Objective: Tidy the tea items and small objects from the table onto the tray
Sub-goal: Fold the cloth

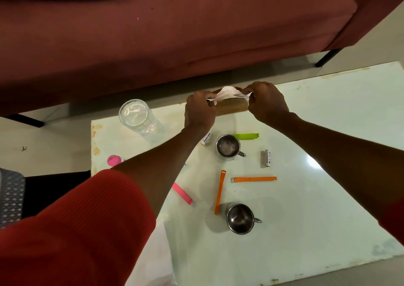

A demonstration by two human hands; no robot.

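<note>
Fingers of our left hand (200,108) and right hand (267,102) curl and pinch the two ends of a white tissue (227,94), which we hold over a brown basket-like tray (232,106) at the far edge of the table (328,198). The tissue lies crumpled across the tray's top, and the tray's woven side shows between our hands. Our left arm wears a red sleeve (76,231).

Just near side of the hands stands a small steel cup (228,146), upright, its handle to the right. A green clip (246,136) lies beside it on the far right, close to its rim. A white tube labelled Heybright (206,138) peeps out from beneath our left wrist. To the right of the cup, apart from it, lies a battery (267,158).

Nearer us lie two orange straps (254,179), one running sideways, the other lengthwise toward a second steel cup (240,218); whether its near end touches that cup, we cannot tell. A pink clip (182,193) pokes out from under our left forearm, and a pink round thing (113,160) sits near the left edge. A clear glass (136,116) stands at the far left corner.

Beyond the table stands a dark red sofa (153,34).
</note>
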